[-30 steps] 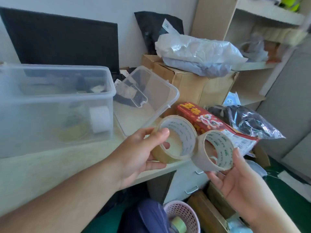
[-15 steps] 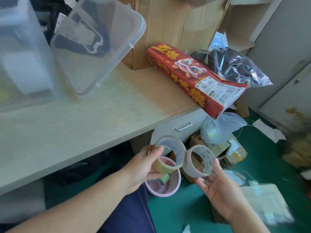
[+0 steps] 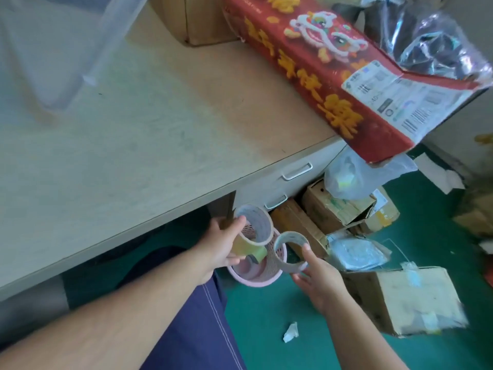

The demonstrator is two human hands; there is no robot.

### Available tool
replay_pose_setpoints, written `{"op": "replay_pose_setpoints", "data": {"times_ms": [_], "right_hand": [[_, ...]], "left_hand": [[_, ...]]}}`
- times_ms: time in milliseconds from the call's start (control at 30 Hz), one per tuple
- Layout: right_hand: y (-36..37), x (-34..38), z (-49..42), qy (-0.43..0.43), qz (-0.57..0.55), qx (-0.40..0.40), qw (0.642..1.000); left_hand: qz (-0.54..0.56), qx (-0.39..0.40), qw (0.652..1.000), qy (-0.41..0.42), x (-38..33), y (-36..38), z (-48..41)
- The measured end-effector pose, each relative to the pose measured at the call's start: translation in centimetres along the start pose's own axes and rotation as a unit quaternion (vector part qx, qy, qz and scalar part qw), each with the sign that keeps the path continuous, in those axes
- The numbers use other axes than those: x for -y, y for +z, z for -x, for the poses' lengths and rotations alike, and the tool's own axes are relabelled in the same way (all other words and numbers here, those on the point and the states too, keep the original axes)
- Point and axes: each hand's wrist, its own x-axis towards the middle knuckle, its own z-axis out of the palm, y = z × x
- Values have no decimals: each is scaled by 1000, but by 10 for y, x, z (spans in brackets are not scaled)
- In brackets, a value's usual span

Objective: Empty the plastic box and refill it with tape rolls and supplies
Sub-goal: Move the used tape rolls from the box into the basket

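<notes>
1. The pale desk top (image 3: 160, 129) fills the upper left of the view. Two drawer handles (image 3: 297, 172) show under its front edge.
2. A clear plastic piece (image 3: 53, 49) stands on the desk at the top-left corner. So little of it shows that I cannot tell box from lid.
3. A long red carton (image 3: 333, 76) lies slantwise on the desk, its near end hanging past the right edge. It bears large yellow Chinese characters, too blurred to read, and a cartoon lion-dance head. A white shipping label with barcodes wraps its end, the print too small to read.
4. A crinkled silver-and-dark foil bag (image 3: 426, 36) rests against the carton's far side.
5. A brown cardboard box (image 3: 400, 297) sits on the green floor (image 3: 266, 316) at the right. Its label is blurred.
6. A pink perforated basket (image 3: 256, 276) stands on the floor below the desk edge.
7. The left hand (image 3: 221, 244) grips a yellowish tape roll (image 3: 253, 228) above the basket, thumb on the upper rim and fingers curled beneath.
8. The right hand (image 3: 317, 279) grips a white tape roll (image 3: 290, 252) just beside the first, thumb on its rim and fingers under it. Print inside its core is unreadable.
</notes>
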Motion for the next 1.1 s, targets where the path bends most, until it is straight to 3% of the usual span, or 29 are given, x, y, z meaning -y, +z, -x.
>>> {"op": "replay_pose_setpoints", "data": {"times_ms": [400, 533, 667, 800, 1000, 1100], "right_hand": [[57, -39, -86, 17, 264, -16, 964], [57, -27, -88, 38, 194, -12, 980], [53, -7, -72, 9, 65, 111, 992], [54, 7, -60, -33, 69, 211, 975], [53, 2, -60, -29, 82, 242, 966], [53, -1, -62, -48, 61, 218, 973]], "left_hand": [[-3, -28, 997, -73, 1, -10, -28], [-11, -29, 996, -89, -1, -7, -34], [-13, -20, 995, -101, -4, -4, -39], [-29, 0, 995, -100, -4, 1, -37], [-39, 24, 994, -95, -4, 2, -33], [-25, 23, 995, -89, -5, 3, -32]]}}
